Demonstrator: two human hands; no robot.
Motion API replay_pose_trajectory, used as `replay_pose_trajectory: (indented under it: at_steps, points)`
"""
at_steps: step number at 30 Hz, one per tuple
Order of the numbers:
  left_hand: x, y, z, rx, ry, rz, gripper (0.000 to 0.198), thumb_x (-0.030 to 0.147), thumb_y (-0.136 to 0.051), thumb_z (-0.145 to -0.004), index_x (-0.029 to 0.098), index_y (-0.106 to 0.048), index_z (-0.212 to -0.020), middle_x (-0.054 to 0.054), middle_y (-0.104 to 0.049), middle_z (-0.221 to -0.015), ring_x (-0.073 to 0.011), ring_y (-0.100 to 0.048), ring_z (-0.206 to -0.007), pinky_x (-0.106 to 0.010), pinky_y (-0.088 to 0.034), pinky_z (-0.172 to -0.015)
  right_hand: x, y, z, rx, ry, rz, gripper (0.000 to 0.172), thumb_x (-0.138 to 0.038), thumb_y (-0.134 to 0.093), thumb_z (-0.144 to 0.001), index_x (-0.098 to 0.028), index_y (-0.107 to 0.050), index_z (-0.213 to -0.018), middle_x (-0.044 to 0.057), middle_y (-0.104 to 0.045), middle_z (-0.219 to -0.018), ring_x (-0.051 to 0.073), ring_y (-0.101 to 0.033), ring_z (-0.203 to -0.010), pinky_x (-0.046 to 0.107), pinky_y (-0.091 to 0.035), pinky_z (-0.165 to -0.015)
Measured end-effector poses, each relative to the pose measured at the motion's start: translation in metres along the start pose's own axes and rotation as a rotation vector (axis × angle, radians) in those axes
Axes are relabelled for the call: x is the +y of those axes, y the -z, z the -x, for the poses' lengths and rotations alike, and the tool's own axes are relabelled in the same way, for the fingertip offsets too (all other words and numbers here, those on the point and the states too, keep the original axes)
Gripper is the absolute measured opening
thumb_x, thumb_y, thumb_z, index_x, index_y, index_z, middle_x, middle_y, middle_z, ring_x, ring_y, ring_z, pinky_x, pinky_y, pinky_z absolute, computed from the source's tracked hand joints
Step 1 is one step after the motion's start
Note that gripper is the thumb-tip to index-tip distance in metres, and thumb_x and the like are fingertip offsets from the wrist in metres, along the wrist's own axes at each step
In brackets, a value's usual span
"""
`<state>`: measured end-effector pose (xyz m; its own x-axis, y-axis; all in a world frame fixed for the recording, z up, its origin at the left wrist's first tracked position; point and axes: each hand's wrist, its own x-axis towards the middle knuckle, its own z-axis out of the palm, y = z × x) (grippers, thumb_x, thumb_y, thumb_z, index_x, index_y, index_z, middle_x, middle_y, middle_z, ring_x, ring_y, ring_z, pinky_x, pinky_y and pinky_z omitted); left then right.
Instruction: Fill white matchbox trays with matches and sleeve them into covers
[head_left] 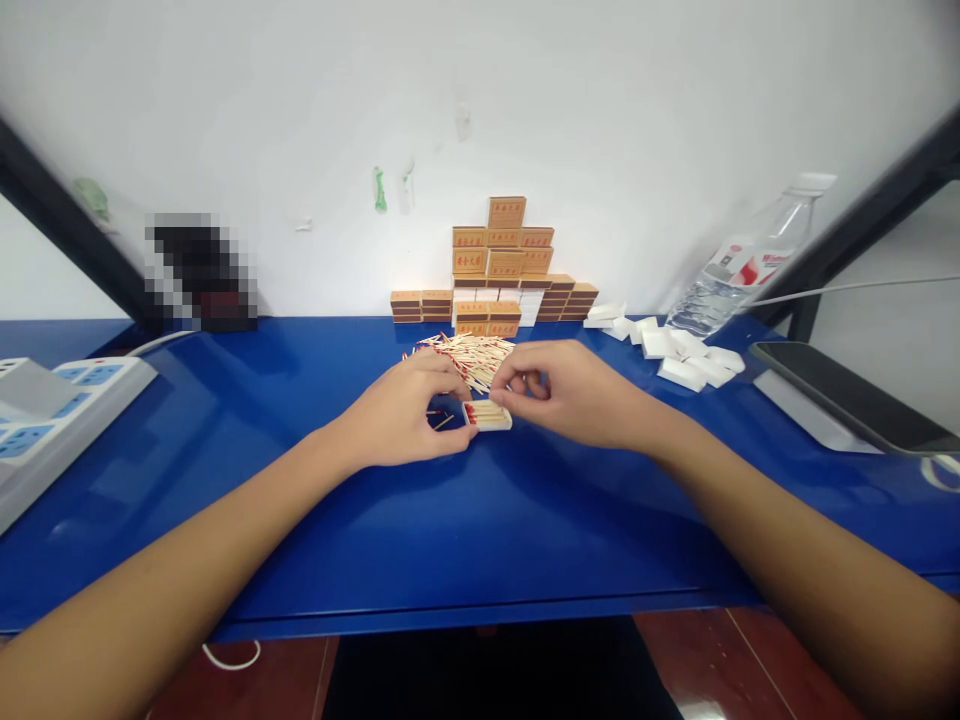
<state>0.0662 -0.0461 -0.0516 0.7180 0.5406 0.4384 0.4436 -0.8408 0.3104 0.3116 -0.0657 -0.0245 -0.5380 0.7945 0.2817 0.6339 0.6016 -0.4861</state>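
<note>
Pale wall (300,120) at the back, blue worktop (450,550) running up to it. Large white power strip (112,395) with blue sockets sits along the worktop's left edge, a pale flat piece (37,388) lying on it. Dark object (202,270) at the back left corner is pixelated, can't identify.

Matchbox stack (506,262) stands at the middle of the back edge: stepped, one box on top, lower side stacks left and right, white layer low in the centre, brown boxes in front of it. Clear bottle (757,262), white cap, label red and white, near the back right corner. Dark phone (855,395) near the right edge, partly over a white item (817,415).

Left hand (409,405): thumb and fingers spread around the left end of a small tray, gripping it. Right hand (574,393): fingers curled, thumb and forefinger at the tray's right end; view's too coarse to say whether they pinch matches or just touch the tray.

Match pile (480,358) just beyond both hands, in front of the stack. White trays (686,355) heaped between stack and phone, toward the back edge.

Small tray (499,424) is mid-worktop between the hands, matches inside, red heads at left. Loose matches (444,422) lie in the gap between left thumb and forefinger.
</note>
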Motion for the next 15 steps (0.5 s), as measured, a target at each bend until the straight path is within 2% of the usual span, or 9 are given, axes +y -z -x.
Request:
replay_pose_trajectory:
  at_steps: [4, 6, 7, 9, 10, 12, 15]
  points:
    - [-0.009, 0.012, -0.002, 0.095, 0.068, -0.058, 0.019, 0.033, -0.079, -0.083, 0.021, -0.075, -0.097, -0.004, -0.073, -0.094, -0.0233, -0.062, -0.093, -0.038, -0.050, -0.084, 0.002, 0.001, -0.003, 0.287, -0.021, 0.057, 0.012, -0.026, -0.066, -0.092, -0.019, -0.073, -0.085, -0.001, -0.063, -0.072, 0.013, -0.051, -0.063, 0.030, -0.037, -0.063]
    - [-0.015, 0.018, -0.002, 0.155, 0.094, -0.110, 0.021, 0.035, -0.078, -0.084, 0.019, -0.074, -0.097, -0.005, -0.072, -0.094, -0.0231, -0.063, -0.092, -0.038, -0.050, -0.084, 0.000, -0.004, -0.003, 0.325, 0.018, 0.017, 0.011, -0.026, -0.067, -0.092, -0.019, -0.072, -0.084, -0.002, -0.060, -0.069, 0.012, -0.049, -0.061, 0.029, -0.036, -0.061]
    - [-0.018, 0.020, -0.002, 0.187, 0.104, -0.140, 0.021, 0.036, -0.077, -0.085, 0.019, -0.073, -0.097, -0.006, -0.072, -0.095, -0.0233, -0.063, -0.092, -0.038, -0.050, -0.084, -0.002, -0.008, -0.002, 0.294, 0.055, -0.013, 0.011, -0.025, -0.067, -0.092, -0.019, -0.071, -0.084, -0.002, -0.059, -0.069, 0.012, -0.049, -0.062, 0.029, -0.037, -0.062]
    - [-0.023, 0.023, -0.002, 0.242, 0.122, -0.195, 0.021, 0.035, -0.075, -0.086, 0.018, -0.072, -0.097, -0.006, -0.071, -0.095, -0.0240, -0.064, -0.093, -0.039, -0.050, -0.085, -0.005, -0.020, -0.001, 0.151, 0.139, -0.055, 0.008, -0.023, -0.067, -0.093, -0.019, -0.072, -0.088, -0.002, -0.060, -0.076, 0.013, -0.052, -0.067, 0.028, -0.040, -0.066]
    - [-0.026, 0.024, -0.002, 0.263, 0.128, -0.218, 0.019, 0.033, -0.074, -0.086, 0.018, -0.072, -0.097, -0.006, -0.071, -0.095, -0.0242, -0.064, -0.093, -0.039, -0.050, -0.085, -0.007, -0.027, 0.000, 0.059, 0.175, -0.057, 0.005, -0.022, -0.068, -0.094, -0.020, -0.072, -0.093, 0.000, -0.062, -0.081, 0.013, -0.054, -0.071, 0.029, -0.042, -0.069]
    - [-0.029, 0.024, -0.002, 0.284, 0.138, -0.254, 0.017, 0.031, -0.073, -0.085, 0.018, -0.071, -0.097, -0.006, -0.071, -0.095, -0.0247, -0.063, -0.095, -0.040, -0.051, -0.087, -0.008, -0.041, 0.001, -0.072, 0.183, -0.043, 0.011, -0.022, -0.068, -0.097, -0.020, -0.072, -0.107, 0.003, -0.064, -0.095, 0.016, -0.058, -0.082, 0.030, -0.045, -0.076]
    - [-0.032, 0.022, -0.002, 0.290, 0.138, -0.286, 0.017, 0.029, -0.072, -0.085, 0.018, -0.071, -0.097, -0.007, -0.071, -0.096, -0.0258, -0.063, -0.096, -0.042, -0.051, -0.088, -0.008, -0.054, -0.001, -0.121, 0.143, -0.033, 0.011, -0.023, -0.065, -0.101, -0.020, -0.070, -0.110, 0.006, -0.063, -0.107, 0.018, -0.060, -0.093, 0.032, -0.048, -0.083]
